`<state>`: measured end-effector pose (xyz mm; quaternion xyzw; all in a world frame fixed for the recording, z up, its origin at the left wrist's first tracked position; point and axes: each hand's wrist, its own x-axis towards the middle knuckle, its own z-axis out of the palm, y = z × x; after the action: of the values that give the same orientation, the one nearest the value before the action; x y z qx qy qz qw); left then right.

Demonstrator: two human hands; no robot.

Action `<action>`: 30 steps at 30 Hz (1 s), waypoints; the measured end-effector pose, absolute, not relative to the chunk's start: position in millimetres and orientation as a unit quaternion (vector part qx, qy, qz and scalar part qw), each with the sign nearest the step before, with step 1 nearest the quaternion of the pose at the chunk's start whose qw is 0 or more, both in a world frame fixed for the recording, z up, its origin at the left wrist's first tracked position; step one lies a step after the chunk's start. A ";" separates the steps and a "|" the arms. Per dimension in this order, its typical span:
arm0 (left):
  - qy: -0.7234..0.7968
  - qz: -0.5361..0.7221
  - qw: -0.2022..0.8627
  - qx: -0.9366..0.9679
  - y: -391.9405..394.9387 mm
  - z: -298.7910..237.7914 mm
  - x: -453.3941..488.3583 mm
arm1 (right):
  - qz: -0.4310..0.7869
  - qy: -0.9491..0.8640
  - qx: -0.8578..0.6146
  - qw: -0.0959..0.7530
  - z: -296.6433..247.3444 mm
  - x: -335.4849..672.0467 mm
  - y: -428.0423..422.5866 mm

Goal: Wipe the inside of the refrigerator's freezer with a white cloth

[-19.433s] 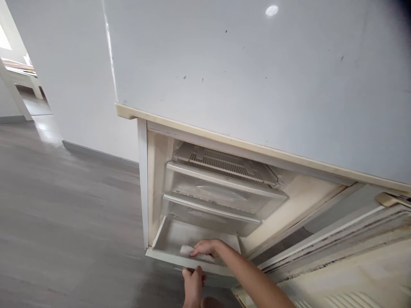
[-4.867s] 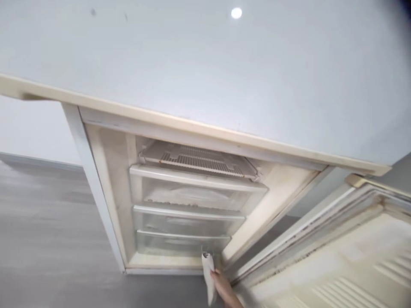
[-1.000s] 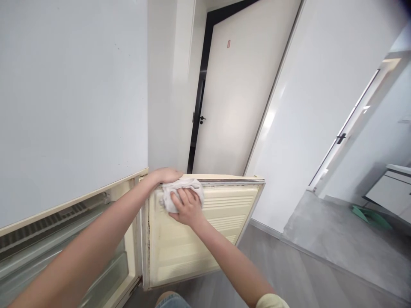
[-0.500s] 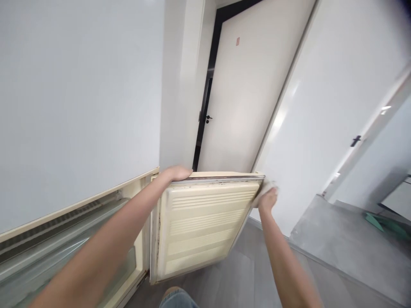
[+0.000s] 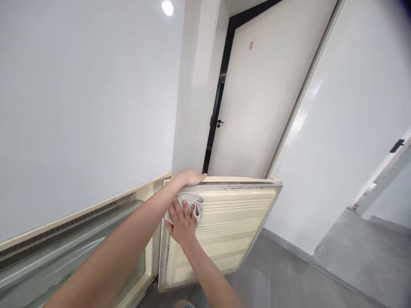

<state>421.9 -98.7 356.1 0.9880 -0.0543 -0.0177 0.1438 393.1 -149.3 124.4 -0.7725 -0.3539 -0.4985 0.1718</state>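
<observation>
An upright freezer's door [image 5: 237,214] stands swung out, its cream ribbed inner panel facing me. My left hand [image 5: 190,177] grips the top edge of this door near the hinge side, fingers hidden behind it. Under it, my right hand [image 5: 182,220] presses a folded pale grey cloth [image 5: 194,204] against the panel's upper left part, fingers spread over the cloth. Dark stains run along the door seal [image 5: 162,256]. Left of the door is the open freezer compartment [image 5: 80,248], with a clear drawer front partly covered by my left forearm.
A white wall [image 5: 86,102] rises behind the freezer. Beyond the freezer door is a white room door [image 5: 257,94] with a black handle. Grey floor [image 5: 276,265] lies below, and another white wall [image 5: 346,119] stands at the right.
My right hand has moved left with the cloth, from the door's outer right edge to the panel's upper left. My left hand stays on the top edge. The view has shifted slightly.
</observation>
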 end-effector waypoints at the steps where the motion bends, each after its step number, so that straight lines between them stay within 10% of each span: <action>1: -0.056 -0.015 0.143 0.988 -98.8 356.6 420.1 | -0.521 -0.338 -0.766 0.163 121.0 399.3 -159.3; 7: -0.056 -0.007 0.157 0.986 -98.7 359.5 412.4 | -0.609 -0.193 -0.743 0.199 116.3 448.5 -293.4; 16: -0.056 -0.005 0.162 0.985 -97.5 354.1 422.3 | -0.492 0.105 -0.657 0.562 159.6 494.8 -400.1; 25: -0.049 -0.002 0.146 0.988 -100.7 355.6 421.7 | -0.466 -0.299 -0.783 0.283 80.3 369.5 -141.3; 30: -0.065 0.003 0.148 0.987 -100.2 356.2 418.7 | -0.448 -0.325 -0.803 0.223 47.7 377.1 -141.9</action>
<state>418.7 -100.2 356.2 0.9868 -0.0654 0.0025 0.1478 377.1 -141.9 47.7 -0.8028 -0.3245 -0.4475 0.2233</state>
